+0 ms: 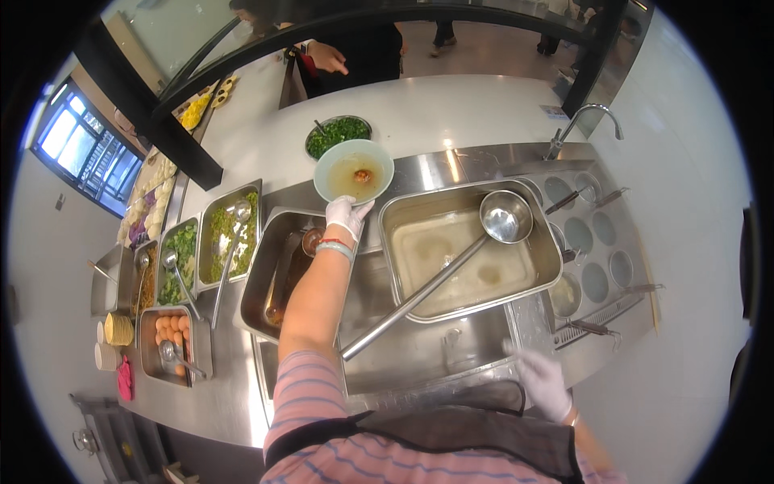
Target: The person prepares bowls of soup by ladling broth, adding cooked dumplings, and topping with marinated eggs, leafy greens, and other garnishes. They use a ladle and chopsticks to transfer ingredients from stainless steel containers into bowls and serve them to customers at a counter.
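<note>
Stretched far forward, my left hand (346, 216) wears a white glove and grips the near rim of a pale green bowl (323, 178). Inside the bowl is a cloudy broth (347, 172) with a small reddish-brown clump in it. The bowl partly overlaps an oval dish of chopped green herbs (338, 133) behind it. Under my left forearm sits a steel pan of dark brown liquid (284, 266). My right hand (544, 378), gloved and slightly blurred, is at the counter's near edge, with fingers apart and nothing in it. A long-handled ladle (507, 216) lies across a steel pan of clear broth (465, 266).
Noodle-cooker wells with strainer baskets (586, 242) and a faucet (583, 121) are on the right. Pans of chopped greens (178, 260) and brown eggs (172, 330) stand left, near stacked small bowls (118, 330). A person's hand (326, 57) shows beyond the counter, under a black frame (363, 18).
</note>
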The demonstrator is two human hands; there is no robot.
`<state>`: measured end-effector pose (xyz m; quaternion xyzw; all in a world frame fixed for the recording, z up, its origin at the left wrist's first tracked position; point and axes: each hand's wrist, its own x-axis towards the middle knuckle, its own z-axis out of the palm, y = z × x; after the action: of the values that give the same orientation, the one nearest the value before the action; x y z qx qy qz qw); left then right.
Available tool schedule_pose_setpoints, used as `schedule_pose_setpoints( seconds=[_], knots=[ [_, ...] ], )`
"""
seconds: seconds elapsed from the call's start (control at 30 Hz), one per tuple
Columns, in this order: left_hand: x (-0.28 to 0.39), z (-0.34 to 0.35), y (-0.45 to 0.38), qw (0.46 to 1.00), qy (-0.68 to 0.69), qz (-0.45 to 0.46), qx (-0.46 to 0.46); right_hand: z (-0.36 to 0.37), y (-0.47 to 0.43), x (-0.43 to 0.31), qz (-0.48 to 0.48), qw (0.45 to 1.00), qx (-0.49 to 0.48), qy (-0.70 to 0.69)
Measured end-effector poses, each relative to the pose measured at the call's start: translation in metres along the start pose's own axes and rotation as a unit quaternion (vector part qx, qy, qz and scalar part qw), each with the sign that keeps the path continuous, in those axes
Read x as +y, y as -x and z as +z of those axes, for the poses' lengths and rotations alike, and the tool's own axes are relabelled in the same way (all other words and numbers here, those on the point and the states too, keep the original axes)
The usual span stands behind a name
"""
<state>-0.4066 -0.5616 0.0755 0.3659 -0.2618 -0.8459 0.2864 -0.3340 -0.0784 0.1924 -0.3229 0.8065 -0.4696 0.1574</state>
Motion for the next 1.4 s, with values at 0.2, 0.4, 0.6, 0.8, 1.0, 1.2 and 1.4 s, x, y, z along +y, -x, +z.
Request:
schedule_pose_setpoints(
  seconds=[0.2, 0.4, 0.6, 0.8, 1.0, 1.2, 1.4],
  knots=[
    [-0.003, -0.017, 0.01, 0.997, 0.008, 0.004, -0.076, 0.01, -0.137, -0.123, -0.196, 0.948, -0.143, 0.206],
    [0.014, -0.016, 0.043, 0.997, -0.049, -0.016, -0.065, 0.036, -0.147, -0.144, -0.205, 0.941, -0.171, 0.207],
    [0.027, -0.014, 0.087, 0.992, -0.082, -0.003, -0.101, 0.026, -0.128, -0.132, -0.184, 0.955, -0.167, 0.16],
    [0.037, -0.011, 0.147, 0.991, -0.095, 0.005, -0.097, 0.014, -0.091, -0.116, -0.144, 0.953, -0.168, 0.205],
    [0.051, -0.021, 0.205, 0.978, -0.162, -0.054, -0.116, -0.002, -0.001, -0.064, 0.006, 0.978, -0.203, 0.045],
    [0.039, -0.033, 0.293, 0.955, -0.239, -0.077, -0.156, -0.029, 0.099, -0.019, 0.283, 0.922, -0.251, -0.085],
    [-0.028, -0.066, 0.379, 0.953, -0.247, -0.113, -0.135, -0.045, 0.139, 0.057, 0.272, 0.922, -0.229, -0.151]
  ],
)
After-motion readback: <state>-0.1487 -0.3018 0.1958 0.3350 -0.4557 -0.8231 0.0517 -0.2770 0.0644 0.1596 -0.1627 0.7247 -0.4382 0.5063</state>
